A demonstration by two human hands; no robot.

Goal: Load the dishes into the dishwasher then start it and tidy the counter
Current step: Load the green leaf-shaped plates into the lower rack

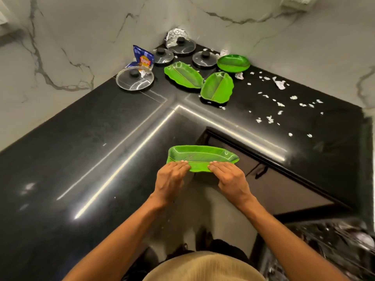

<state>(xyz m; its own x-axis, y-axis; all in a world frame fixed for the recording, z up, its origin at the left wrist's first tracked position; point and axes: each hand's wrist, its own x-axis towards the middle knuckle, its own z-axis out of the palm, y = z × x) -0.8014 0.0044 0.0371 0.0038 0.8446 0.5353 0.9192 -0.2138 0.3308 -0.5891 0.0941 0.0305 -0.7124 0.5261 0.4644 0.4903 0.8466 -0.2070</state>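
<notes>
A green leaf-shaped plate is held in the air in front of the black counter's inner corner. My left hand grips its near left edge and my right hand grips its near right edge, fingers curled over the rim. Three more green leaf plates lie in the far corner of the black counter: one in the middle, one to its right, one furthest back. Several glass pot lids sit there too, the largest at the left, others behind.
A blue snack bag and crumpled foil lie by the lids. Torn white paper scraps are scattered over the right counter. Marble walls close the corner. A dark dishwasher rack shows at the lower right.
</notes>
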